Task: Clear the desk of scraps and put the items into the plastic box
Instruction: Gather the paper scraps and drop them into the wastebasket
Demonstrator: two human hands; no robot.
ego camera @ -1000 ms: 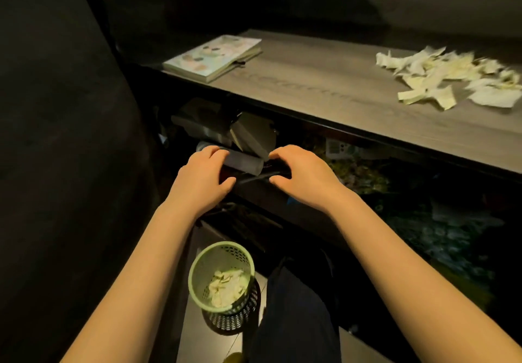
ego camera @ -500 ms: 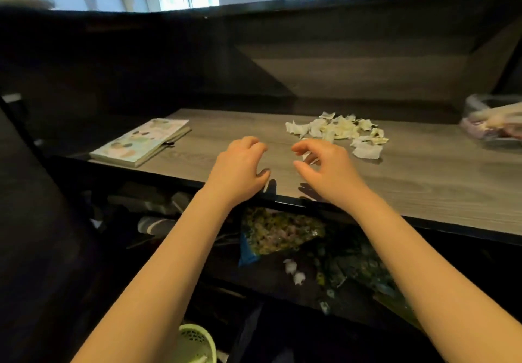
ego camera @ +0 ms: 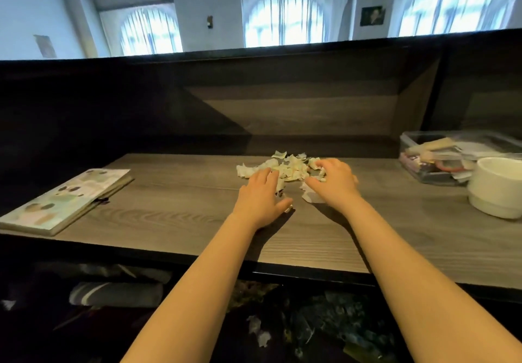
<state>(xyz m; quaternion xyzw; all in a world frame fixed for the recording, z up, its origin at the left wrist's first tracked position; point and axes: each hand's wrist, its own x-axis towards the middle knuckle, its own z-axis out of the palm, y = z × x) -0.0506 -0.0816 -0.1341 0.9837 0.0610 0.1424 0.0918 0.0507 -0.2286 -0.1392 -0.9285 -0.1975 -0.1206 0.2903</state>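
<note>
The paper scraps (ego camera: 285, 169) lie on the desk (ego camera: 175, 204) between both hands: the left hand (ego camera: 261, 198) lies flat with straight fingers at their left side, the right hand (ego camera: 334, 183) curls its fingers round some.

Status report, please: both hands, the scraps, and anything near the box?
Left hand flat on scraps. Right hand curled into the pile. Scraps heaped on desk. White bowl stands just in front of box.

Left hand (ego camera: 261, 196) and right hand (ego camera: 336, 181) up from beneath the desk (ego camera: 169, 193); now on the scraps (ego camera: 291, 166) atop it
</note>
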